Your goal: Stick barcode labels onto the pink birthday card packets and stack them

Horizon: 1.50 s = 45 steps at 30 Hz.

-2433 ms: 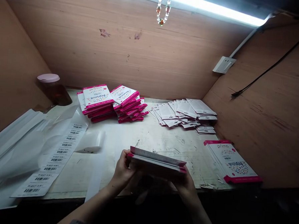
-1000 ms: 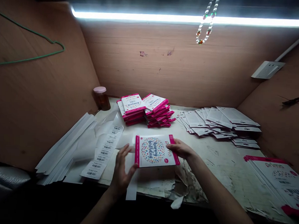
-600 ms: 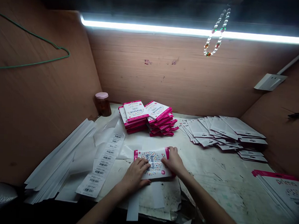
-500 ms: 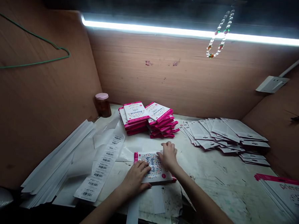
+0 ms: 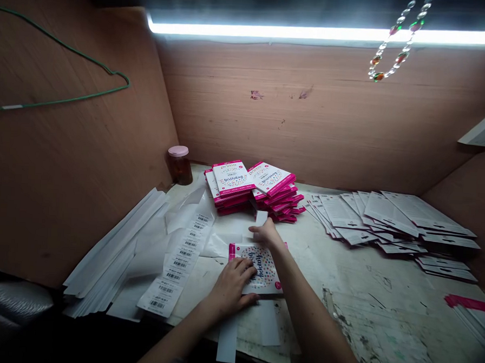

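A white and pink "happy birthday" packet (image 5: pixel 264 269) lies flat on the worktable in front of me. My left hand (image 5: pixel 235 284) rests on its left part, fingers spread over the print and thumb along the near edge. Beyond the packet's far edge, my right hand (image 5: pixel 269 234) pinches a white paper strip (image 5: pixel 260 219), whose end stands up past the fingers. Two white strip ends, a left one (image 5: pixel 227 340) and a right one (image 5: pixel 269 324), stick out from under the packet's near side. Whether the pinched strip joins one of them is hidden.
Pink-edged packets (image 5: pixel 232 178) are piled at the back. A barcode label sheet (image 5: pixel 174 275) and long white paper strips (image 5: pixel 113 245) lie left. White packets (image 5: pixel 391 216) spread at right. A lidded brown jar (image 5: pixel 180 166) stands back left; a bead string (image 5: pixel 378 76) hangs above.
My right hand has left the packet's top right part and moved to its far side, lifting a paper strip end. The left hand stays on the packet. The view has shifted right.
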### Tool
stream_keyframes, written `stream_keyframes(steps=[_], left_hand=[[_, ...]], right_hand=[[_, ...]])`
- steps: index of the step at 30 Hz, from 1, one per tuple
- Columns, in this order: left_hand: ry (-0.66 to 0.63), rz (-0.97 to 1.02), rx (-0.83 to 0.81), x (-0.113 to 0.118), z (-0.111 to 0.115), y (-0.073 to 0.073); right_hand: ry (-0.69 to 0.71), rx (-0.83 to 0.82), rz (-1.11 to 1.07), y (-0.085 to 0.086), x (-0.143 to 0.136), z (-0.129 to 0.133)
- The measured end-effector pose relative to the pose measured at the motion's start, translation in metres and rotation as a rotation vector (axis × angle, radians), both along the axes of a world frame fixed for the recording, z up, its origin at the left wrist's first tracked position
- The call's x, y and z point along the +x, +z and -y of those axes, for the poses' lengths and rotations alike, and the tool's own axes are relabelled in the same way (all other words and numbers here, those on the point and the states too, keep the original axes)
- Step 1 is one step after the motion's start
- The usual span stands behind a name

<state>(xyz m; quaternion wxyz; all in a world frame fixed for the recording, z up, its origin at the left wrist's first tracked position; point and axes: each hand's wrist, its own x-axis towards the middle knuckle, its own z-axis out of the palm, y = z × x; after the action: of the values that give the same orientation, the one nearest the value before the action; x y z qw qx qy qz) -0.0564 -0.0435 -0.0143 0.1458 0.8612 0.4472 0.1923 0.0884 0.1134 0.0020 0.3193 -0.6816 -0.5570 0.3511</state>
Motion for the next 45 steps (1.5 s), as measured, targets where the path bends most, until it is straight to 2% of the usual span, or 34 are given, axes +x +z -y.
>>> stream_keyframes(steps=[3,6,8,10,13,15,18,23,26,30,34,37,39,42,45], left_hand=[[-0.002,0.014,-0.001,0.000,-0.001,0.001],[-0.007,0.045,0.004,0.000,-0.001,-0.001],[0.000,0.056,0.006,0.001,0.000,-0.002],[0.012,0.060,0.011,0.002,0.000,-0.003],[0.010,0.056,0.022,0.004,0.000,-0.002],[0.000,0.012,0.031,0.005,0.000,-0.001],[-0.016,-0.101,0.047,0.005,-0.002,0.002],[-0.084,-0.209,0.055,0.004,-0.006,0.006],[-0.103,-0.232,0.021,0.004,-0.008,0.008],[-0.084,-0.221,-0.007,0.005,-0.009,0.009],[-0.113,-0.209,0.002,0.004,-0.012,0.006],[-0.168,-0.168,-0.018,0.003,-0.016,0.003],[-0.172,-0.119,-0.051,0.002,-0.017,0.003],[-0.143,-0.048,-0.086,0.002,-0.017,0.005],[-0.120,-0.021,-0.099,0.002,-0.017,0.007]], right_hand=[[0.066,0.162,-0.043,0.008,0.015,0.025],[0.191,0.298,-0.057,0.006,0.029,0.070],[0.279,0.382,-0.038,-0.006,0.037,0.100],[0.367,0.509,0.041,-0.024,0.043,0.124],[0.449,0.704,0.225,-0.051,0.048,0.145],[0.459,0.753,0.320,-0.059,0.051,0.156],[0.511,0.776,0.401,-0.049,0.062,0.176],[0.866,0.714,0.439,-0.016,0.086,0.217],[0.943,0.802,0.557,-0.012,0.088,0.230],[0.954,0.918,0.677,-0.015,0.081,0.229],[0.866,0.865,0.583,-0.007,0.079,0.214],[0.715,0.771,0.421,0.001,0.076,0.185],[0.662,0.667,0.306,0.000,0.073,0.159],[0.648,0.532,0.216,-0.010,0.068,0.122],[0.646,0.480,0.203,-0.022,0.065,0.102]])
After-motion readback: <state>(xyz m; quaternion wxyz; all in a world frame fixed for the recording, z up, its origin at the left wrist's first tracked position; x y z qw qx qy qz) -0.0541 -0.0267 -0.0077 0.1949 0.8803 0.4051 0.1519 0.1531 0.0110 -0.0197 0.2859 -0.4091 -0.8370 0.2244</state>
